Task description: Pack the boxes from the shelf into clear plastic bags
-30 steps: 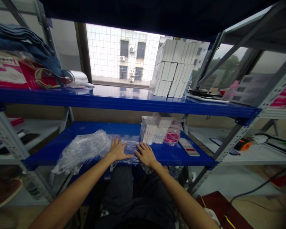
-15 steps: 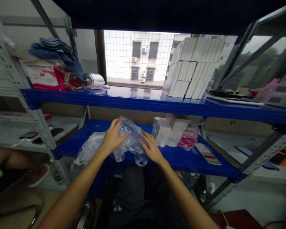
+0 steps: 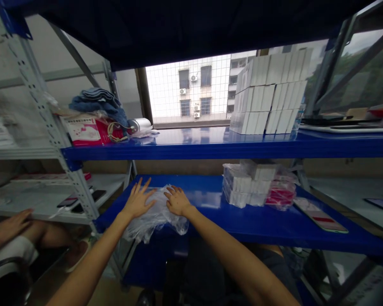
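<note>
Crumpled clear plastic bags [image 3: 158,212] lie on the left of the blue lower shelf [image 3: 207,216], hanging a little over its front edge. My left hand [image 3: 137,202] rests on their left side with its fingers spread. On the right side of the plastic lies my right hand [image 3: 178,200], palm down, fingers stretched out and slightly bent. Neither hand is wrapped round anything. Further right on the same shelf stand white boxes in clear plastic [image 3: 238,187], beside a pink wrapped bundle [image 3: 281,191] and a phone [image 3: 321,214].
Stacked white boxes [image 3: 268,93] stand on the upper blue shelf [image 3: 185,148]. A red and white carton [image 3: 86,129] with folded denim [image 3: 98,104] on top sits at its left end. A metal post [image 3: 60,144] rises at left, and another person's hand [image 3: 15,221] shows beyond it.
Both hands have moved left and down onto the shelf with the plastic, which was raised and bunched between them and now lies flatter. The view has shifted too.
</note>
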### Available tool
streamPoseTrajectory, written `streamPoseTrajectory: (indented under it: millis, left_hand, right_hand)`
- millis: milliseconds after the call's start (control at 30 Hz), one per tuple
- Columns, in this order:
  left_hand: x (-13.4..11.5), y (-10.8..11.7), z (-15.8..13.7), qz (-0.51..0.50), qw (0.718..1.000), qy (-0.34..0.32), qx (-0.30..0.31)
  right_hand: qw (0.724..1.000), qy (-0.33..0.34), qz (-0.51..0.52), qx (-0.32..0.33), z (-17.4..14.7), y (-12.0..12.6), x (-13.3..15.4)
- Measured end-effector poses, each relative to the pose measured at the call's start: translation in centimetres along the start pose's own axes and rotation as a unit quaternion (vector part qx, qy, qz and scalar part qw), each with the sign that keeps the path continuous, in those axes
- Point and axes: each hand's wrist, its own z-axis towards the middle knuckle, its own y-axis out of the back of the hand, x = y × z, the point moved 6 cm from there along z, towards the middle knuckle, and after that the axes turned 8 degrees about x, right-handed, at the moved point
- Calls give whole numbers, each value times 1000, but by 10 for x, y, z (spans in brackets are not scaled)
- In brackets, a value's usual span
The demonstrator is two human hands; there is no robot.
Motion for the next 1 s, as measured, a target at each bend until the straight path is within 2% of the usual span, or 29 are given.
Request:
streamPoseTrajectory:
  millis: [67,200,333,467,500,567,667,733,833,900,1000]
  left_hand:
    - [1,-22,1,-13,999,-17,40]
    - [11,-66,-2,-49,992,23,110]
    - [21,-91,-6,-86,983,64,147]
    - [23,-86,-1,-88,973,55,205]
    - [22,-80,2,-79,974,54,205]
    - [14,-62,14,-55,984,49,164]
    - [-20,-31,37,-51,997,2,55]
    - [-60,-16,49,-98,994,-55,0]
    - [-132,-3,60,-219,967,-125,-49]
    - [-177,-7,64,-302,941,-143,-56]
    - [-227,-34,69,-408,900,-144,-48]
  right_hand:
    - [1000,-3,-1,29,11,-11,4]
    - [995,-39,2,96,23,-38,-4]
    - [991,-59,23,118,21,-61,-16]
    - [990,-60,75,102,16,-58,-22]
    - [991,-58,80,92,15,-52,-24]
    - [993,-66,80,54,11,-31,-30]
    - [992,-111,54,-34,0,9,-52]
    - [983,-160,23,-82,-12,37,-74]
    - [962,-242,-29,-122,-38,73,-116]
    - [945,-290,-63,-137,-61,93,-146]
    - [911,-371,-106,-148,-98,116,-185]
